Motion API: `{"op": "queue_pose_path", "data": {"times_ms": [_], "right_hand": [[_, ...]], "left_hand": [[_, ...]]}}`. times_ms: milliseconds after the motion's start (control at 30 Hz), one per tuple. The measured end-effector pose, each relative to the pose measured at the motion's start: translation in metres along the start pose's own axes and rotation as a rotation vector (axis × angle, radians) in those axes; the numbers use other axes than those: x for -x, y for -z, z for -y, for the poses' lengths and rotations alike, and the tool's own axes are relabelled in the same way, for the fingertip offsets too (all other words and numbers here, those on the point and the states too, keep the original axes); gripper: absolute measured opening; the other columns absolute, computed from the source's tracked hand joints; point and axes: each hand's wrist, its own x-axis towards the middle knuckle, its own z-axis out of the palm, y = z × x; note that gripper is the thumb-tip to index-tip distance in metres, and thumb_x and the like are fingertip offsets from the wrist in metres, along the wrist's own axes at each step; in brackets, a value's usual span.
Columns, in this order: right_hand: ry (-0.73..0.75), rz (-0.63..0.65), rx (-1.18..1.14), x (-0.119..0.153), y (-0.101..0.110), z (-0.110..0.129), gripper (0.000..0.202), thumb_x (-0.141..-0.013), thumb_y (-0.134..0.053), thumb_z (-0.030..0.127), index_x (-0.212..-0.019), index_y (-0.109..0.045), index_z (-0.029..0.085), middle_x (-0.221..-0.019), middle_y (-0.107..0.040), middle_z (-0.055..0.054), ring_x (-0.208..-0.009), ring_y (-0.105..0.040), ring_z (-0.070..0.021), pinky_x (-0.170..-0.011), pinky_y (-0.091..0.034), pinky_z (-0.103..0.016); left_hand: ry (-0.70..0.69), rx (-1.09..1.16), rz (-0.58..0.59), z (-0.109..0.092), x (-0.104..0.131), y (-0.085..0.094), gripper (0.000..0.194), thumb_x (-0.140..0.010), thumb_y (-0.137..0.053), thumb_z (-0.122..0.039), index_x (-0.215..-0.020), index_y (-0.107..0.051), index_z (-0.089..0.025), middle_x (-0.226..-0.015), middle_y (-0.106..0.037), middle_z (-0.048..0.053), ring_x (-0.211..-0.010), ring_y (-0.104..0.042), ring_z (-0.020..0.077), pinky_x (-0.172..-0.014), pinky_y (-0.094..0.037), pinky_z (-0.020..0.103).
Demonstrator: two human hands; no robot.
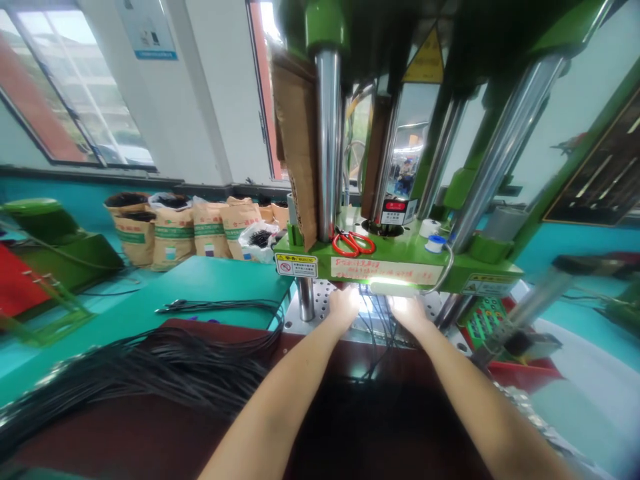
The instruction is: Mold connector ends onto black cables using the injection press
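Both my arms reach forward to the metal bed [320, 303] of a green press [305, 248]. On the left side of the bed is my left hand [345, 303], beside a brightly lit mould area under a lamp [395, 288]. My right hand [407, 310] is on the other side of that area. Several black cables [373, 333] run between the hands and hang over the front edge. Glare hides the fingers of both hands, so what they touch or hold is not visible.
A large bundle of black cables [165, 363] lies at the left, with more cable ends on the green table [225, 280]. Red-handled scissors [353, 244] rest on the press ledge. A control panel [485, 323] is at the right. Paper sacks [173, 237] stand behind.
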Motion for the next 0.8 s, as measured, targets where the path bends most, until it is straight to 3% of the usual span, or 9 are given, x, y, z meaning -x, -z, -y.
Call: {"op": "queue_pose_path", "data": {"times_ms": [167,333,567,667,800], "right_hand": [[0.022,0.015,0.027,0.005,0.005,0.016,0.032,-0.083,-0.04,0.027,-0.106,-0.06,0.017,-0.104,-0.063,-0.012,-0.092,-0.059,-0.0256,-0.074,-0.043,-0.033],[0.004,-0.01,0.042,0.003,-0.006,0.018,0.03,-0.081,-0.038,0.014,-0.098,-0.062,0.014,-0.1,-0.063,-0.015,-0.089,-0.06,-0.0248,-0.07,-0.043,-0.031],[0.003,-0.034,0.051,0.0,-0.008,0.017,0.03,-0.081,-0.036,0.012,-0.095,-0.063,0.011,-0.098,-0.063,-0.016,-0.089,-0.06,-0.0268,-0.071,-0.044,-0.033],[0.036,-0.05,0.046,-0.001,-0.002,0.021,0.032,-0.086,-0.034,0.018,-0.099,-0.062,0.014,-0.105,-0.062,-0.014,-0.097,-0.057,-0.0256,-0.08,-0.042,-0.034],[0.101,-0.059,0.051,-0.002,0.0,0.025,0.029,-0.086,-0.038,0.023,-0.099,-0.063,0.015,-0.104,-0.063,-0.012,-0.101,-0.055,-0.0235,-0.084,-0.04,-0.031]], "left_hand": [[-0.145,-0.25,-0.036,-0.01,0.008,-0.006,0.025,-0.078,-0.046,-0.027,-0.091,-0.06,-0.012,-0.093,-0.06,0.02,-0.098,-0.053,0.0345,-0.084,-0.035,0.046],[-0.177,-0.415,-0.039,-0.008,0.006,-0.015,0.025,-0.077,-0.042,-0.013,-0.094,-0.06,-0.008,-0.087,-0.062,0.019,-0.09,-0.058,0.0291,-0.079,-0.042,0.04],[-0.2,-0.552,-0.059,-0.011,0.004,-0.015,0.03,-0.077,-0.039,-0.011,-0.1,-0.058,-0.01,-0.09,-0.062,0.014,-0.09,-0.058,0.0242,-0.078,-0.046,0.036],[-0.232,-0.582,-0.087,-0.017,0.009,-0.014,0.033,-0.083,-0.034,-0.019,-0.109,-0.054,-0.014,-0.105,-0.058,0.013,-0.099,-0.054,0.0245,-0.081,-0.045,0.037],[-0.277,-0.629,-0.011,-0.025,0.011,-0.024,0.033,-0.085,-0.033,-0.022,-0.106,-0.056,-0.015,-0.099,-0.061,0.01,-0.101,-0.052,0.0216,-0.083,-0.044,0.033]]}}
